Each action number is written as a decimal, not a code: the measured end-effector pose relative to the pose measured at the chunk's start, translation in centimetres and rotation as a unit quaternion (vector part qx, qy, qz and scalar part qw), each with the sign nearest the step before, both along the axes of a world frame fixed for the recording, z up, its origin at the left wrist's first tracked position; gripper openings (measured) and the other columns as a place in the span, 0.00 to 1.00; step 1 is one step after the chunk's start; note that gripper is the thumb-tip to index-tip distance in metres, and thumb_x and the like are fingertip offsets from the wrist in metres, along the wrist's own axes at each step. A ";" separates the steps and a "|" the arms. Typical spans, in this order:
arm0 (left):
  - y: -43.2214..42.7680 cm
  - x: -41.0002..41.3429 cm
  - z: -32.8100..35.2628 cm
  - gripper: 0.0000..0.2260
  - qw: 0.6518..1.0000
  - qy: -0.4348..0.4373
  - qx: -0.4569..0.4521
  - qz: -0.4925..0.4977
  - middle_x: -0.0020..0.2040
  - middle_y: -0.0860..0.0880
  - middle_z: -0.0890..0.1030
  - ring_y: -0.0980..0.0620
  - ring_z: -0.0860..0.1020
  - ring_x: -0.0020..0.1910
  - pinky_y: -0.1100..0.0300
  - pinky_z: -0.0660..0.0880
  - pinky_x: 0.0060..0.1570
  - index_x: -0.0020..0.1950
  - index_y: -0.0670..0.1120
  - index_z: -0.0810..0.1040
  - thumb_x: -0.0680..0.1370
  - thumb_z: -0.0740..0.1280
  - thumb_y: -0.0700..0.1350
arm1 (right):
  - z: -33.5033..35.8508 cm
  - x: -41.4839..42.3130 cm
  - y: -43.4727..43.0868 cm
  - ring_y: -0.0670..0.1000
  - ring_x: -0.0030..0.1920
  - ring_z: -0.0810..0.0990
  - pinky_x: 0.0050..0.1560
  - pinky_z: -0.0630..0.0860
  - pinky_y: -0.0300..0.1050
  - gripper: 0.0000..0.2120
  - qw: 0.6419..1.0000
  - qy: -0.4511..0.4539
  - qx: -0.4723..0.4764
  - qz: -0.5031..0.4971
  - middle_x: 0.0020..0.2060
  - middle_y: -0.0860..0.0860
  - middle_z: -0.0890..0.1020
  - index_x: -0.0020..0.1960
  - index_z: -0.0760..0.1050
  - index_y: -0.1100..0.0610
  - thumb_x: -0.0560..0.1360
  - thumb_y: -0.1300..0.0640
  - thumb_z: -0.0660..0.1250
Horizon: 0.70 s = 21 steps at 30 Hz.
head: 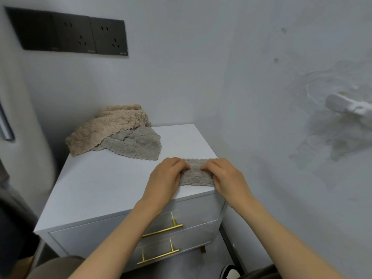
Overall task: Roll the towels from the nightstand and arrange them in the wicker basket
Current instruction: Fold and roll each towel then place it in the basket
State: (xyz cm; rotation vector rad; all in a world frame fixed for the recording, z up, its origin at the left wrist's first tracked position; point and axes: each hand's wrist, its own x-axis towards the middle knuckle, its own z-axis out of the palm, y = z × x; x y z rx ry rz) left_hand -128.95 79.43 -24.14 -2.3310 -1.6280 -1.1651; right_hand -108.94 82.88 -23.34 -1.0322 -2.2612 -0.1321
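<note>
Towel (196, 175) at nightstand (112, 184) front corner, close for rolling; left grip (165, 178), right grip (225, 176) curled over its ends, to hold roll tight. Other towels (112, 127) heaped behind.

Fluffy, rough-piled cloth towels (112, 129); smooth matt white nightstand (96, 186), probably painted wood; shiny brass-coloured metal handles (163, 230); matt plastered wall (221, 77).

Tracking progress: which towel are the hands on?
The grey towel at the nightstand's front edge; the beige towel and second grey towel lie piled at the back.
</note>
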 end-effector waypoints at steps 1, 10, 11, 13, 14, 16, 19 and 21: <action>-0.1 -0.2 -0.1 0.11 1.000 0.004 -0.003 -0.002 0.49 0.51 0.81 0.49 0.77 0.48 0.58 0.75 0.42 0.51 0.47 0.81 0.75 0.60 0.39 | 0.0 0.0 -0.2 0.46 0.49 0.73 0.39 0.74 0.39 0.18 1.000 -0.010 0.002 0.000 0.48 0.45 0.82 0.52 0.80 0.52 0.72 0.58 0.53; -0.1 -2.3 -0.5 0.23 0.990 0.018 -0.136 -0.039 0.68 0.56 0.73 0.56 0.70 0.66 0.63 0.68 0.63 0.70 0.52 0.71 0.75 0.65 0.42 | -0.4 1.6 -0.2 0.42 0.67 0.66 0.58 0.72 0.38 0.26 0.991 -0.067 -0.118 -0.006 0.67 0.40 0.72 0.71 0.68 0.45 0.75 0.59 0.63; 0.0 -2.5 -0.5 0.22 0.989 0.009 -0.143 -0.043 0.67 0.56 0.74 0.56 0.72 0.64 0.64 0.69 0.61 0.69 0.52 0.71 0.75 0.65 0.41 | -0.4 1.6 -0.2 0.42 0.67 0.66 0.59 0.70 0.37 0.25 0.990 -0.066 -0.128 -0.005 0.67 0.41 0.72 0.72 0.67 0.45 0.76 0.60 0.62; 0.2 -2.5 -0.4 0.21 0.986 -0.001 -0.158 -0.047 0.64 0.56 0.75 0.57 0.74 0.59 0.66 0.69 0.56 0.69 0.52 0.71 0.76 0.64 0.42 | -0.4 1.5 0.0 0.44 0.66 0.67 0.60 0.68 0.37 0.23 0.987 -0.049 -0.155 0.000 0.65 0.44 0.73 0.72 0.67 0.48 0.78 0.60 0.61; 0.3 -2.5 -0.4 0.20 0.985 -0.011 -0.163 -0.047 0.62 0.55 0.76 0.59 0.75 0.54 0.67 0.69 0.53 0.69 0.52 0.71 0.77 0.64 0.43 | -0.3 1.4 0.0 0.45 0.65 0.69 0.60 0.67 0.37 0.22 0.983 -0.031 -0.180 -0.001 0.64 0.45 0.74 0.72 0.67 0.49 0.79 0.59 0.60; 0.3 -2.4 -0.4 0.18 0.982 -0.049 -0.175 -0.047 0.57 0.56 0.78 0.60 0.75 0.45 0.69 0.68 0.45 0.67 0.53 0.71 0.78 0.63 0.44 | -0.2 1.2 0.1 0.45 0.59 0.71 0.55 0.67 0.36 0.19 0.973 0.011 -0.232 -0.002 0.57 0.45 0.76 0.70 0.68 0.49 0.80 0.58 0.59; 0.2 -2.3 0.1 0.12 0.973 -0.103 -0.196 -0.063 0.51 0.55 0.79 0.59 0.75 0.42 0.64 0.71 0.43 0.63 0.53 0.72 0.79 0.62 0.46 | 0.4 1.1 0.3 0.44 0.50 0.73 0.47 0.68 0.35 0.13 0.961 0.051 -0.273 0.000 0.51 0.46 0.77 0.64 0.70 0.49 0.80 0.57 0.58; 0.2 -2.3 0.4 0.09 0.963 -0.138 -0.221 -0.070 0.48 0.53 0.80 0.56 0.77 0.44 0.59 0.73 0.46 0.60 0.53 0.73 0.80 0.61 0.48 | 1.1 1.1 0.2 0.43 0.49 0.75 0.46 0.69 0.34 0.10 0.949 0.083 -0.303 -0.007 0.49 0.47 0.79 0.61 0.72 0.50 0.81 0.56 0.58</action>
